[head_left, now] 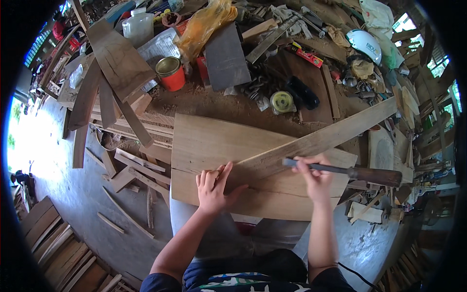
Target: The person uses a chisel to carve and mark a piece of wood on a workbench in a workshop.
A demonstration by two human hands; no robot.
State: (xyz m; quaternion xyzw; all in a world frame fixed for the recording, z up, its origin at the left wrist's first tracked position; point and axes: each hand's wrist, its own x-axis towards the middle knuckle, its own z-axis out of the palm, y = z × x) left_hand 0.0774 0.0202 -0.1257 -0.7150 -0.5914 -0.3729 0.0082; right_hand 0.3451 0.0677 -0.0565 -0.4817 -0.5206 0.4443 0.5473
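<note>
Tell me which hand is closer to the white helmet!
Right. The right hand, holding a tool, is below and left of the helmet; the left hand, by the plank's end, is farther left.

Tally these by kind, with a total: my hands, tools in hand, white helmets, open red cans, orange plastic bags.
Hands: 2 (left hand, right hand)
Tool in hand: 1 (wood-handled tool, right grip)
White helmet: 1
Open red can: 1
Orange bag: 1
Total: 6
</note>
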